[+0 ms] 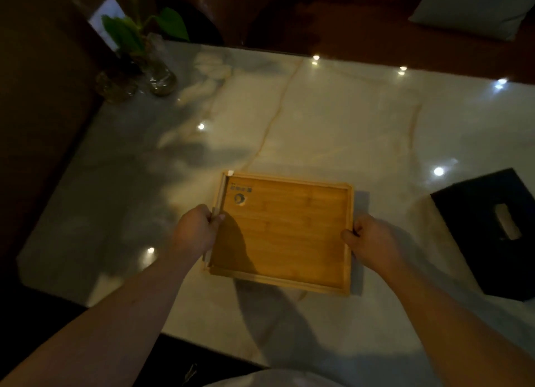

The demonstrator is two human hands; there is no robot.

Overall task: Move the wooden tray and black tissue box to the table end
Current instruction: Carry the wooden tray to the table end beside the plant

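Observation:
The wooden tray [292, 230] is a shallow rectangular bamboo tray with a printed logo near its far left corner; nothing lies in it. It sits in the middle of the marble table [333, 120], near me. My left hand [195, 231] grips its left rim, thumb over the edge. Its right rim is gripped by my right hand [369, 241]. The black tissue box [489, 233] stands to the right of the tray, apart from it, with a pale tissue showing in its top slot. Neither hand touches the box.
A glass vase with a green leafy plant [150, 47] stands at the table's far left corner beside another small glass [115, 85]. Dark wood seating runs along the far side, with a pale cushion [474, 7] at the top right. Ceiling lights glint on the marble.

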